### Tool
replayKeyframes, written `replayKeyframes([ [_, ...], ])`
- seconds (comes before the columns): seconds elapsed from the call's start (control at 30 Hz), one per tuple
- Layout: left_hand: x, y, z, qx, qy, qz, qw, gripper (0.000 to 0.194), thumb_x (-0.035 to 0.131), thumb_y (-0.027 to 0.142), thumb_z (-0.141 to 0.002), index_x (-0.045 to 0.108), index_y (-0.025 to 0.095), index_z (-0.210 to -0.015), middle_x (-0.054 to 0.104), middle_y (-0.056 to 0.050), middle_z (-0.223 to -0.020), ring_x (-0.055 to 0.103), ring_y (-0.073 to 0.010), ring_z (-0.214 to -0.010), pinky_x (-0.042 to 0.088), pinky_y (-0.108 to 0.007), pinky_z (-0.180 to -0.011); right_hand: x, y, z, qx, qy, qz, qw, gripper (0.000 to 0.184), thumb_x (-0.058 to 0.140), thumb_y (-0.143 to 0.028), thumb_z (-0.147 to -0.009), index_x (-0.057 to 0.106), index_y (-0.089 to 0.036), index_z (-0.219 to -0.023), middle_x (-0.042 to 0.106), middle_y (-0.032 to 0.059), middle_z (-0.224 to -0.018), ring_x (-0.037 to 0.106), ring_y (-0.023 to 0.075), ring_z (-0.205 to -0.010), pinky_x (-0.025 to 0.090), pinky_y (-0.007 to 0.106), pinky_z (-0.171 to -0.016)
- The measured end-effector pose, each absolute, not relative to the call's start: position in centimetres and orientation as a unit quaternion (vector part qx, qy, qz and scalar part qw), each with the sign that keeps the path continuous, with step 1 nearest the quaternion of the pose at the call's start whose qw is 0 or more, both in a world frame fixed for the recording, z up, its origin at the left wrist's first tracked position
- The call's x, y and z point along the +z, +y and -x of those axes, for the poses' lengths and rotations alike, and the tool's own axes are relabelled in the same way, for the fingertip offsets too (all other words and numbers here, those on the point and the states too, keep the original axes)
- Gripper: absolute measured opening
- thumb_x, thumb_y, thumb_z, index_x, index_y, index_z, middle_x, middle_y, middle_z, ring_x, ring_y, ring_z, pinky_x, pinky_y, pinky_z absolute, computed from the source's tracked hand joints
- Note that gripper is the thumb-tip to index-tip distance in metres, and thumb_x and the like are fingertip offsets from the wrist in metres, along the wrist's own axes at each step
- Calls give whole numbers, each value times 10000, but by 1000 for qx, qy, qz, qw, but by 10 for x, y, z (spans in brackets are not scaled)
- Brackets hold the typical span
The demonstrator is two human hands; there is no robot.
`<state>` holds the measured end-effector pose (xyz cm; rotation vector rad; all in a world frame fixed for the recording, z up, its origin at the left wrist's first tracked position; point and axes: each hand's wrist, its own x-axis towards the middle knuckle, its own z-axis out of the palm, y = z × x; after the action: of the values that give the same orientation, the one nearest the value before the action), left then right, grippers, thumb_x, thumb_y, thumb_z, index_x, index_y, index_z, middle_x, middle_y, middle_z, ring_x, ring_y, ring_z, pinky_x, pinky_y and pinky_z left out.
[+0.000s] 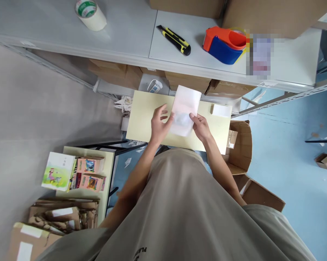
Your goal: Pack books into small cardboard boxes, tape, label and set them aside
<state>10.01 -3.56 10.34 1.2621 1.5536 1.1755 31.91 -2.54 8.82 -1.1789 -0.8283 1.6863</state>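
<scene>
A flat, whitish, cloudy-looking packet (185, 107) is held over the pale yellow table (141, 116), with faint pinkish and grey patches on its face. What it contains cannot be made out. My right hand (201, 127) pinches its lower right edge, thumb on top and fingers beneath. At the left edge is my left hand (160, 125), its fingers spread apart and its thumb at the packet's side. Near the table's right end lies a small white stack or box (221, 110).
On the grey shelf (125, 32) ahead are a tape roll (96, 20), a yellow-black utility knife (174, 40) and an orange-blue tape dispenser (224, 45). An open carton (242, 148) stands right of the table. Books (58, 170) and flattened cardboard (65, 215) are at lower left.
</scene>
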Motion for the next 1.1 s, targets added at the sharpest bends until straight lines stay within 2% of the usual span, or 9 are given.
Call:
replayKeyframes([
  [0.17, 123, -43, -96, 436, 540, -419, 586, 727, 980, 791, -847, 907, 172, -1221, 896, -123, -1141, 825, -279, -1039, 666, -353, -839, 91, -34, -329, 750, -273, 410, 442, 634, 1049, -814, -735, 840, -261, -962, 915, 65, -1050, 845, 341, -1234, 733, 467, -1045],
  [0.27, 130, -50, -104, 444, 538, -389, 601, 646, 1026, 741, -804, 929, 173, -1097, 884, -91, -1030, 782, -228, -899, 613, -309, -734, 90, -38, -334, 757, -272, 401, 439, 630, 1050, -806, -743, 845, -257, -973, 924, 68, -1072, 844, 352, -1285, 739, 488, -1078],
  [0.4, 124, -50, -107, 442, 546, -386, 598, 625, 1008, 722, -822, 924, 169, -1099, 870, -90, -986, 756, -209, -832, 577, -287, -665, 91, -39, -342, 752, -294, 401, 433, 650, 1024, -829, -770, 853, -251, -1013, 921, 76, -1106, 843, 344, -1287, 744, 480, -1069],
  [0.5, 113, -48, -109, 427, 571, -433, 552, 603, 910, 719, -930, 897, 182, -1205, 884, -120, -1120, 807, -257, -959, 643, -319, -731, 92, -39, -346, 732, -316, 421, 431, 676, 980, -874, -798, 868, -252, -1037, 913, 75, -1088, 851, 325, -1209, 747, 453, -1007],
  [0.67, 104, -56, -133, 397, 581, -608, 368, 477, 791, 471, -1096, 758, 278, -1531, 772, -136, -1571, 746, -316, -1461, 701, -439, -1130, 93, -45, -338, 663, -381, 475, 434, 680, 933, -894, -850, 921, -260, -1098, 872, 14, -966, 824, 255, -960, 735, 409, -899],
  [0.8, 104, -63, -153, 363, 581, -626, 374, 490, 835, 389, -1056, 754, 278, -1526, 806, -122, -1523, 818, -308, -1321, 700, -424, -1111, 101, -61, -323, 633, -428, 474, 439, 709, 767, -905, -1003, 928, -275, -1286, 903, 36, -1166, 833, 271, -1094, 757, 455, -1019],
  [0.9, 102, -59, -150, 381, 604, -567, 410, 396, 807, 506, -1070, 819, 230, -1353, 888, -104, -1229, 839, -285, -1076, 685, -385, -974, 102, -71, -325, 595, -465, 496, 430, 705, 689, -897, -1059, 900, -305, -1378, 863, 77, -1445, 802, 328, -1355, 741, 507, -1119],
  [0.97, 98, -54, -143, 409, 592, -506, 475, 486, 828, 647, -1023, 828, 203, -1223, 885, -93, -1098, 812, -263, -966, 664, -353, -874, 97, -72, -336, 526, -494, 543, 429, 680, 719, -887, -1046, 884, -320, -1384, 801, 110, -1571, 756, 351, -1454, 725, 515, -1141],
  [1.1, 88, -48, -134, 426, 552, -366, 616, 704, 977, 791, -795, 806, 191, -1121, 864, -79, -1052, 774, -234, -882, 636, -324, -783, 78, -66, -361, 479, -467, 616, 416, 878, 823, -928, -931, 769, -295, -1537, 789, 177, -1561, 786, 349, -1334, 732, 531, -1077],
])
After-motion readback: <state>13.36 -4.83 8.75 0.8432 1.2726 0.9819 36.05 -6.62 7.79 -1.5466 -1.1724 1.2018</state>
